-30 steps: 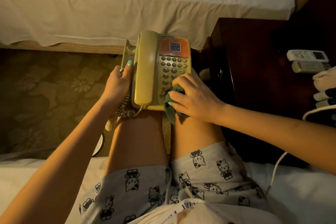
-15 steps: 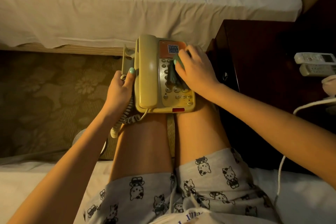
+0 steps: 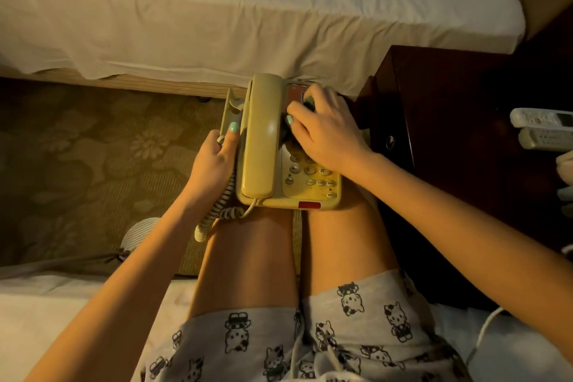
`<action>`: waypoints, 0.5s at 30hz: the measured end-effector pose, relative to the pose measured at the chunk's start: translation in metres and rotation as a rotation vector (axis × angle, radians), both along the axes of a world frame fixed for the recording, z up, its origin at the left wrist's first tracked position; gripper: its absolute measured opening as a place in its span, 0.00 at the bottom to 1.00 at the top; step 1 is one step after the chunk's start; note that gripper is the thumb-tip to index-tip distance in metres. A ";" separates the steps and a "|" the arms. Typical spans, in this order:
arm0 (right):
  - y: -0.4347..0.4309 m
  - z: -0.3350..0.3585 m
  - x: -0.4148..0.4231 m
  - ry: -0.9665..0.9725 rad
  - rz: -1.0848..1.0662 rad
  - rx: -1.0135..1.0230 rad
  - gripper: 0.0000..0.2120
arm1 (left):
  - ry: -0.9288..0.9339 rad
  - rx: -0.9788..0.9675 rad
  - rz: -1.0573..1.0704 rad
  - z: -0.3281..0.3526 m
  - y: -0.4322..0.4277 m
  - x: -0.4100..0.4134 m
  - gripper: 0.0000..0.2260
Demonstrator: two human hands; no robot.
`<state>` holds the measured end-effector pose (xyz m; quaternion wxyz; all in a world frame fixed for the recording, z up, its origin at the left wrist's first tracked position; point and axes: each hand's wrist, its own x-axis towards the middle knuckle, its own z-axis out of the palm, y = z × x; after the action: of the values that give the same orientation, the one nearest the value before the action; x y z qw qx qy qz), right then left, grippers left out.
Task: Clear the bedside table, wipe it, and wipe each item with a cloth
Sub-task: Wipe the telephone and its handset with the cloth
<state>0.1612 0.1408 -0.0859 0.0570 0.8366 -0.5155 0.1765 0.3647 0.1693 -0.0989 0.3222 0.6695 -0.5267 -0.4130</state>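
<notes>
Your left hand (image 3: 215,161) grips the left edge of the cream telephone (image 3: 280,146), thumb laid up along its side, and the coiled cord (image 3: 221,205) hangs just below that wrist. The telephone rests across your knees between your two hands, its handset (image 3: 260,136) seated in the cradle right beside your left thumb. Your right hand (image 3: 325,127) lies on the upper keypad, fingers curled and clenched around a dark cloth (image 3: 290,138) that presses against the keys next to the handset; only a bit of the cloth shows under your fingers. The lower buttons sit uncovered just below that hand. To the right of your right forearm stands the dark bedside table (image 3: 449,121), with two pale remotes (image 3: 544,129) lying on its top, well apart from your right hand.
</notes>
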 end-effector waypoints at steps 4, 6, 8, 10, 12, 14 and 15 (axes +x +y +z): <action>0.010 0.001 -0.002 -0.056 0.089 0.056 0.11 | -0.007 -0.005 -0.003 -0.001 0.001 0.000 0.19; 0.024 0.002 -0.003 -0.079 0.132 0.078 0.11 | -0.007 -0.011 -0.006 0.000 0.001 0.001 0.19; 0.043 -0.001 -0.005 -0.088 0.222 0.085 0.10 | 0.000 -0.019 -0.015 0.001 0.002 0.001 0.19; 0.054 -0.001 -0.009 -0.144 0.322 0.131 0.09 | 0.001 -0.037 -0.023 0.003 0.004 0.001 0.18; 0.048 0.009 -0.013 -0.290 0.302 0.236 0.12 | -0.002 -0.057 -0.038 0.005 0.004 -0.001 0.16; 0.028 0.028 -0.015 -0.519 0.161 0.213 0.13 | -0.032 -0.076 -0.045 0.006 0.005 -0.003 0.15; 0.013 0.040 -0.014 -0.626 0.069 0.147 0.13 | -0.041 -0.085 -0.042 0.006 0.006 -0.004 0.14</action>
<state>0.1469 0.1533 -0.0461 -0.1709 0.7606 -0.4906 0.3894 0.3605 0.1748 -0.0926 0.3307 0.6524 -0.5641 -0.3832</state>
